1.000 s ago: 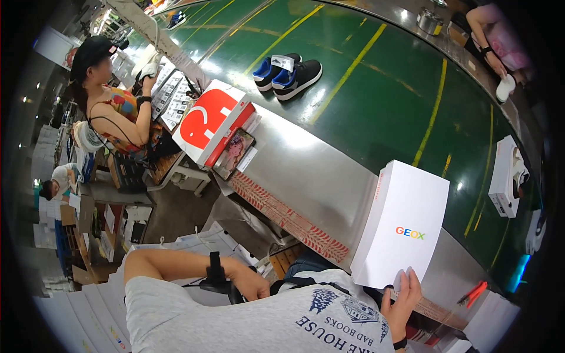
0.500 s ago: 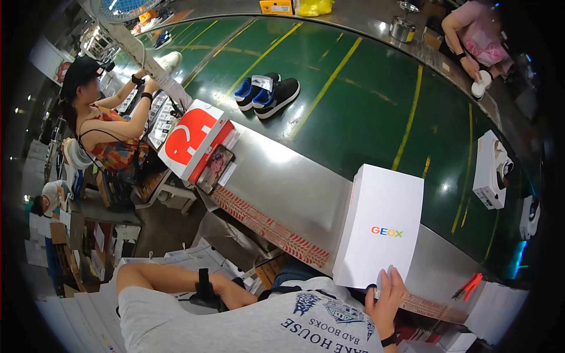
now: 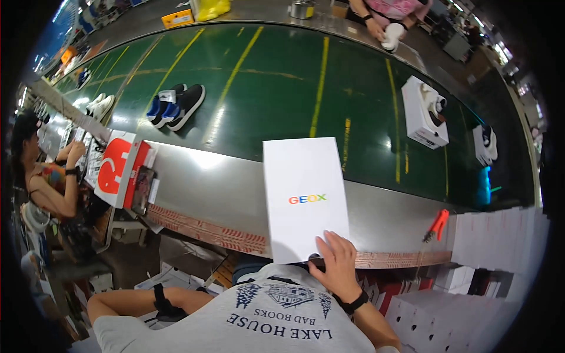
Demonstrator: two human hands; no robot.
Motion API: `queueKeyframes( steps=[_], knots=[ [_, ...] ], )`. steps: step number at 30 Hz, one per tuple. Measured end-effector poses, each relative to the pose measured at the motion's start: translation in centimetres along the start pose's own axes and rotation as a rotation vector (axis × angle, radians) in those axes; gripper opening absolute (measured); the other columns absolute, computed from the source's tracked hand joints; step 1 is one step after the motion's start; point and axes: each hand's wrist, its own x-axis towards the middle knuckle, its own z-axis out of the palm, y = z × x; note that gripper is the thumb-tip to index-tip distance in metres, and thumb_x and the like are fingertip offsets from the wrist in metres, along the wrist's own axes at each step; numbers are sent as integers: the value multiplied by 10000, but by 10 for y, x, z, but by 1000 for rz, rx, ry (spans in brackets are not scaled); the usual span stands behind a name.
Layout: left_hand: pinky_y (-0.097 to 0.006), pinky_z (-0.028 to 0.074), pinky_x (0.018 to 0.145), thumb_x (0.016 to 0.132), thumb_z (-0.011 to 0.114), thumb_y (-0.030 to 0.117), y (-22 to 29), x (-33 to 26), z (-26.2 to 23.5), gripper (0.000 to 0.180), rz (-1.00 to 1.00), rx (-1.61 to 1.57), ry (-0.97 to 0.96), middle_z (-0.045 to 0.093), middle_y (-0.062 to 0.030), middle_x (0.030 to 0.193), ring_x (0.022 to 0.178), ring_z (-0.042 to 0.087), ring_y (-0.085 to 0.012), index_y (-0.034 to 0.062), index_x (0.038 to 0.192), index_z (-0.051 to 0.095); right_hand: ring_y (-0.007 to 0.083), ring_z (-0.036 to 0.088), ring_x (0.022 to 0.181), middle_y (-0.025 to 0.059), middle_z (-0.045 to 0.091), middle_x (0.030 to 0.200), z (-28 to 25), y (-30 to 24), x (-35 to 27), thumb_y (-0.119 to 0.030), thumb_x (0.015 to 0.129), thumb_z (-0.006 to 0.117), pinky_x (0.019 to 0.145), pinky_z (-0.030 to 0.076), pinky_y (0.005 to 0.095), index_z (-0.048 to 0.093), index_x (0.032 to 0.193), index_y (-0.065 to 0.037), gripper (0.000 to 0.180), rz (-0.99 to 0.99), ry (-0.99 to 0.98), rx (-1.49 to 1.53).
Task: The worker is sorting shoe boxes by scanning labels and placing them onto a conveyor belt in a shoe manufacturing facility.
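White box (image 3: 303, 170): sat right in front of you on the metal ledge (image 3: 203, 188), far end overlapping the green belt (image 3: 271, 112) from that angle.
Right hand (image 3: 338, 265): you had fingers slightly spread on the lid's near right corner, thumb apart from them by the near edge; couldn't tell if you were actually gripping.
Left hand: hidden past your forearm (image 3: 188, 299), so can't tell its state, sorry.
Ledge extras: red tool (image 3: 438, 223) to your right, phone (image 3: 143, 188) beside a red-and-white box (image 3: 115, 167) well left.
Belt: black shoes (image 3: 188, 109) ahead, leftish.
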Motion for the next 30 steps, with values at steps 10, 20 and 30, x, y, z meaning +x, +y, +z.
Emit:
queueKeyframes(
  steps=[10, 20, 30],
  knots=[
    [-377, 407, 1067, 863, 742, 398, 24, 11, -50, 762, 50, -228, -150, 548, -193, 1394, 1253, 525, -300, 11, 1446, 442, 393, 497, 1199, 227, 496, 1310, -6, 24, 4, -351, 819, 768, 1001, 420, 471, 476, 1341, -7, 690, 372, 295, 131],
    [-372, 406, 1066, 867, 731, 371, 190, 162, -167, 697, -143, 405, -616, 552, -186, 1381, 1254, 522, -291, 13, 1408, 478, 122, 663, 806, 125, 624, 1080, 18, 30, -5, -380, 903, 725, 657, 582, 234, 402, 1372, 46, 710, 967, 122, 1549],
    [-367, 405, 1065, 871, 721, 344, 333, 200, -145, 633, -261, 799, -569, 556, -179, 1368, 1254, 519, -282, 15, 1370, 514, 133, 662, 809, 92, 673, 1073, -164, -13, -85, -253, 927, 704, 748, 545, 271, 512, 1309, 37, 516, 813, 861, 1009]
  ],
)
